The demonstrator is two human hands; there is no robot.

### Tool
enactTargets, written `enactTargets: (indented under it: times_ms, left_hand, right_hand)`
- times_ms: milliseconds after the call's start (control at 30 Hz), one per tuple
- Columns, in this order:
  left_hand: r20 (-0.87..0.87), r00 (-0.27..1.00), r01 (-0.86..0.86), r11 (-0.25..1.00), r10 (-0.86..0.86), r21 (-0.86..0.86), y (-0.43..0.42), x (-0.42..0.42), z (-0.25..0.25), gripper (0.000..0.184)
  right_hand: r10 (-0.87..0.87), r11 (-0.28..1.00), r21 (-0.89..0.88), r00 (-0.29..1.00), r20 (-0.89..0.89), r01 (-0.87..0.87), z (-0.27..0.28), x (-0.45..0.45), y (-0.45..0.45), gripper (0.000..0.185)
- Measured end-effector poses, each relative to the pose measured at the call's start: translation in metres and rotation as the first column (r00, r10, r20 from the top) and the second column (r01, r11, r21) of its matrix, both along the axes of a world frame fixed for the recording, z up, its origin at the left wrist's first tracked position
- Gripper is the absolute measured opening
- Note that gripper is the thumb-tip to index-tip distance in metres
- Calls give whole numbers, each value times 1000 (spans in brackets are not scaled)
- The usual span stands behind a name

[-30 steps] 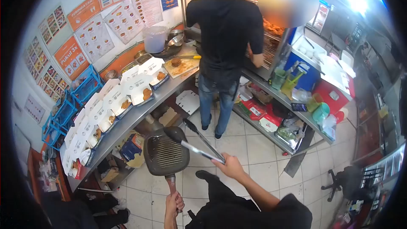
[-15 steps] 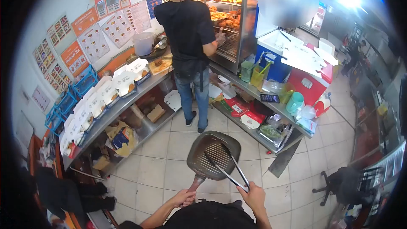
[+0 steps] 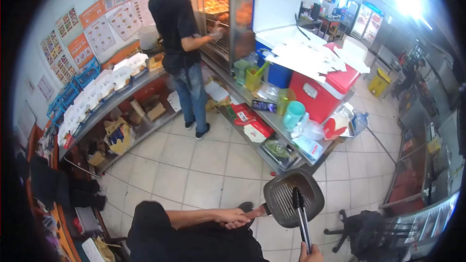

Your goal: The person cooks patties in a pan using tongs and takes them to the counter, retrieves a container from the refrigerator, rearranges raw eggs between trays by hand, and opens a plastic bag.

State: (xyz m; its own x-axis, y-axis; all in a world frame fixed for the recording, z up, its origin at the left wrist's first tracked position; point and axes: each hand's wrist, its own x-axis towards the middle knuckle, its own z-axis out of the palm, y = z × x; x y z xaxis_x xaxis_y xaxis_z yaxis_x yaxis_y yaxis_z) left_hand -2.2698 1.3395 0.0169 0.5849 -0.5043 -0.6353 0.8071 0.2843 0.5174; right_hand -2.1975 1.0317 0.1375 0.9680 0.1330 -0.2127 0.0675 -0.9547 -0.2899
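Note:
My left hand (image 3: 235, 219) is closed round the brown handle of a square grill pan (image 3: 280, 203). The pan is dark with a ridged inside, and no food shows in it. At the bottom edge of the head view, my right hand (image 3: 311, 254), partly cut off, grips a pair of metal tongs (image 3: 304, 224) with black tips. The tips lie over the pan's ridges, close together; whether they touch the pan I cannot tell.
A co-worker (image 3: 174, 29) in black stands at a lit cabinet of fried food (image 3: 213, 2). Open food boxes (image 3: 104, 85) line the left counter. A red cooler box (image 3: 310, 97), cups and a phone (image 3: 264, 106) are at the right. A black chair (image 3: 366, 233) stands lower right.
The view has turned to the right. The pan and tongs have swung to my right, and the tongs' arms have come closer together. The co-worker's gloved hand has moved outward from the cabinet.

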Motion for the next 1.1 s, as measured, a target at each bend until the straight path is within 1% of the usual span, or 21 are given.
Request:
enactTargets:
  times_ms: [67,133,167,200,233,267,300,333,367,467,500,533,567,633,700,767,833,933,1000,1033,1100]
  left_hand:
    - [30,999,35,999,-34,-32,-28,50,-7,31]
    - [21,995,103,994,-102,-45,-57,99,-16,30]
    - [-21,989,149,988,-150,-34,-69,126,-16,29]
    - [-49,980,194,981,-193,16,-79,150,-10,28]
    - [-80,965,255,965,-250,60,-93,175,-5,27]
    - [-100,944,316,949,-314,1,-105,200,3,27]
    - [-98,928,355,933,-359,-53,-117,227,13,26]
    - [-91,908,409,913,-408,-15,-135,252,22,26]
    - [-65,897,440,897,-437,37,-151,279,31,25]
    - [-85,890,452,891,-447,51,-197,335,29,28]
    - [-70,851,524,851,-521,37,-245,397,18,30]
    - [-74,845,534,844,-530,52,-264,423,15,30]
    - [-85,847,531,844,-525,76,-287,451,15,30]
    - [-32,854,520,847,-519,109,-314,492,15,31]
    - [-36,862,504,851,-505,147,-341,535,12,32]
    - [0,877,477,871,-481,121,-377,594,10,34]
    - [30,891,445,884,-453,144,-415,646,17,35]
    - [39,900,429,897,-435,103,-454,728,17,27]
    - [39,906,415,902,-422,119,-481,790,21,27]
    - [60,904,415,902,-424,118,-495,818,22,27]
    - [70,911,395,910,-406,127,-521,875,20,27]
  right_hand:
    - [-70,998,-1,997,-42,70,-6,33,-40,44]
    - [-85,994,-49,964,252,101,-40,68,-76,41]
    - [-95,993,98,934,345,65,-42,84,-90,40]
    - [-245,967,131,942,229,219,-34,94,-95,41]
    - [-278,960,71,946,166,269,-14,106,-97,42]
    - [-346,937,77,933,96,339,-4,115,-108,41]
    - [-365,931,43,925,101,362,9,125,-117,39]
    - [-390,921,80,908,152,382,17,136,-129,38]
    - [-452,892,53,878,156,449,23,145,-144,38]
    - [-520,854,85,846,121,513,3,174,-188,37]
    - [-585,811,109,795,157,575,-10,208,-226,36]
    - [-633,774,78,766,107,629,-15,231,-238,37]
    - [-666,746,84,735,131,661,-20,254,-255,37]
    - [-682,731,189,709,177,656,-28,287,-266,38]
    - [-743,665,254,656,132,702,-35,336,-280,39]
    - [-783,609,340,612,111,717,-31,403,-315,40]
    - [-794,604,292,589,147,742,-29,459,-340,43]
    - [-843,518,345,536,48,783,3,543,-373,44]
    - [-866,461,438,499,34,771,-1,598,-401,44]
    - [-856,487,392,515,37,781,1,626,-417,43]
    - [-850,491,408,525,32,770,-6,682,-447,42]
